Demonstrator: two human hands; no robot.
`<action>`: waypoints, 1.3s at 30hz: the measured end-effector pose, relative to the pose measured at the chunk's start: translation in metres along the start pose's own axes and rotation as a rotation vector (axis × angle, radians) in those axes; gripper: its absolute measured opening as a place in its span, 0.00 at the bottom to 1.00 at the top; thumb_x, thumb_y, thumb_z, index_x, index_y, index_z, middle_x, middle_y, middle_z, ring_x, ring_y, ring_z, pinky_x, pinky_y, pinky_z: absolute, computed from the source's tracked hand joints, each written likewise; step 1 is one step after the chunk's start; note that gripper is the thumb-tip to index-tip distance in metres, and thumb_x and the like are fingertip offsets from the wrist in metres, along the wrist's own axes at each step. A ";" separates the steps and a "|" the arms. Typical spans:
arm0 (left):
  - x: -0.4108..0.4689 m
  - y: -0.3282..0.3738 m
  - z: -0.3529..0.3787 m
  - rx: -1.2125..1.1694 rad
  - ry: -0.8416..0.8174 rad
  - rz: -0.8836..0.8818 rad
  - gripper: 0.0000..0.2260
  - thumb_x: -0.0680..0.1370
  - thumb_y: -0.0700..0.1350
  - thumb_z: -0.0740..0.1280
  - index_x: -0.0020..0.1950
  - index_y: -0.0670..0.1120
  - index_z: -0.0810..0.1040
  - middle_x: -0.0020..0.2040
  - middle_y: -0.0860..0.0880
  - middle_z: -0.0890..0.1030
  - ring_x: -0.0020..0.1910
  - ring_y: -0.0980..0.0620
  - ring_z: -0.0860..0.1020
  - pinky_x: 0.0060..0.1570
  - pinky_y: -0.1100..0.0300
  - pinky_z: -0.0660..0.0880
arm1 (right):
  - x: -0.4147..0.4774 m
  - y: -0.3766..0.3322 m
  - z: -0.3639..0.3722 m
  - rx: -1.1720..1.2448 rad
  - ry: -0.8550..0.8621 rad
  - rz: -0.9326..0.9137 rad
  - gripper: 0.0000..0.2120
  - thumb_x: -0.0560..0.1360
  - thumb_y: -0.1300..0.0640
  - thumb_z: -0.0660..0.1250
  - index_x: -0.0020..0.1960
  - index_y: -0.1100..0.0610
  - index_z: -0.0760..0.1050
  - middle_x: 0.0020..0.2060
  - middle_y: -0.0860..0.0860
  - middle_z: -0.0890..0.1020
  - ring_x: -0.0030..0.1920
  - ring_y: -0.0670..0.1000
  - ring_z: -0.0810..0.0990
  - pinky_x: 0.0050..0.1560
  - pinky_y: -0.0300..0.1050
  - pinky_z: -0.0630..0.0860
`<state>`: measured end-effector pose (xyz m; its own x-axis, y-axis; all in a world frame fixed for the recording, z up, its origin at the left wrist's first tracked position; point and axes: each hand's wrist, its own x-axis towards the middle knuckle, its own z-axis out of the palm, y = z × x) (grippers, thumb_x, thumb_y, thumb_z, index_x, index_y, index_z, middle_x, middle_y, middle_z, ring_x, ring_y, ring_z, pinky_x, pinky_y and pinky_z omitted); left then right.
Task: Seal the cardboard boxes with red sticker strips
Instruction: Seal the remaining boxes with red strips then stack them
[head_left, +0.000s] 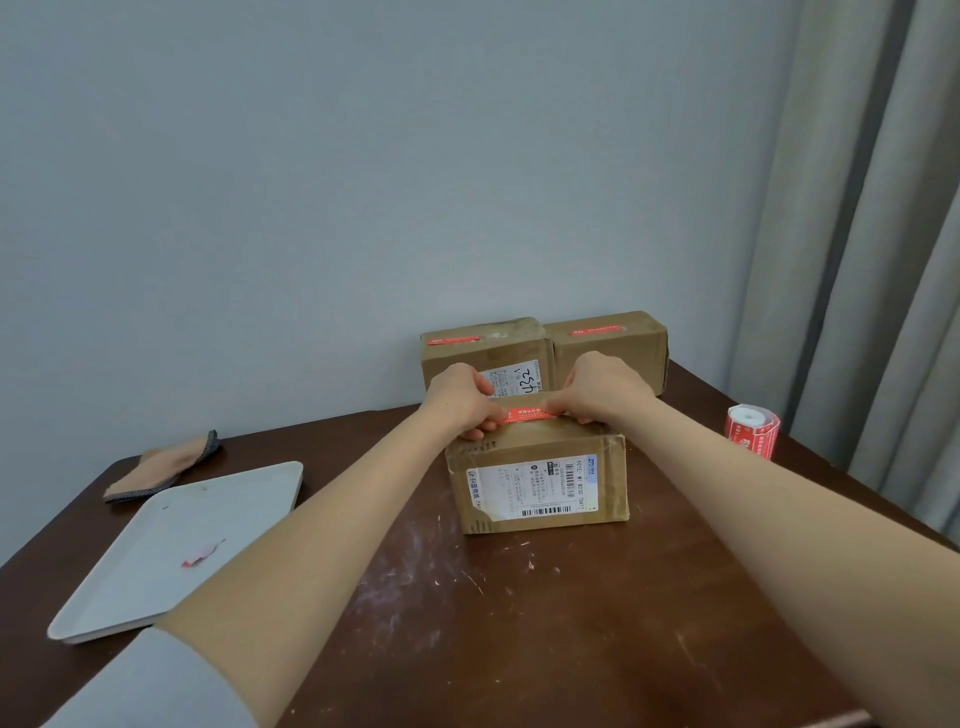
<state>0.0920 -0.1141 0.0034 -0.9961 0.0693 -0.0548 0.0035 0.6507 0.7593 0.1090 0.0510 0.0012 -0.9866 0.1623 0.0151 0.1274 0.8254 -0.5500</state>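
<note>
Looks like a room at home. There's a plain pale wall (363, 156), long grey curtains (878, 270), scuffed dark brown wooden desk (519, 623).

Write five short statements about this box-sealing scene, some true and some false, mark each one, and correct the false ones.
1. The left hand and right hand hold a red sticker strip along the top of the front box. True.
2. The left back box and right back box carry no red strips. False: each has one on top.
3. A roll of red stickers stands on the table, right of the boxes. True.
4. The white tray sits on a box. False: it lies on the table at the left, holding a small red scrap.
5. The front box's shipping label faces the camera. True.
</note>
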 end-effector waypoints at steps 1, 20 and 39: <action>0.000 0.000 0.000 0.006 0.001 0.002 0.15 0.72 0.38 0.73 0.54 0.45 0.72 0.36 0.45 0.80 0.30 0.54 0.77 0.25 0.65 0.74 | -0.001 0.000 0.000 -0.010 0.002 0.003 0.12 0.70 0.51 0.71 0.33 0.55 0.75 0.26 0.48 0.78 0.26 0.48 0.76 0.32 0.40 0.71; -0.005 0.002 0.006 0.236 0.044 0.066 0.17 0.72 0.44 0.73 0.59 0.44 0.74 0.37 0.48 0.77 0.28 0.54 0.74 0.31 0.62 0.73 | -0.009 -0.006 0.004 -0.176 0.034 0.006 0.13 0.72 0.50 0.69 0.36 0.56 0.70 0.35 0.50 0.76 0.37 0.53 0.76 0.34 0.42 0.69; -0.035 -0.021 0.016 0.634 0.287 0.494 0.15 0.80 0.45 0.58 0.67 0.48 0.72 0.64 0.49 0.69 0.61 0.50 0.71 0.54 0.55 0.73 | -0.021 0.011 -0.001 -0.097 0.141 -0.242 0.14 0.77 0.58 0.59 0.59 0.51 0.78 0.59 0.52 0.78 0.58 0.55 0.76 0.56 0.48 0.74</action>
<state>0.1284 -0.1180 -0.0207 -0.8507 0.3176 0.4189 0.4068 0.9024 0.1419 0.1312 0.0566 -0.0045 -0.9665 0.0220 0.2555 -0.0943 0.8960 -0.4339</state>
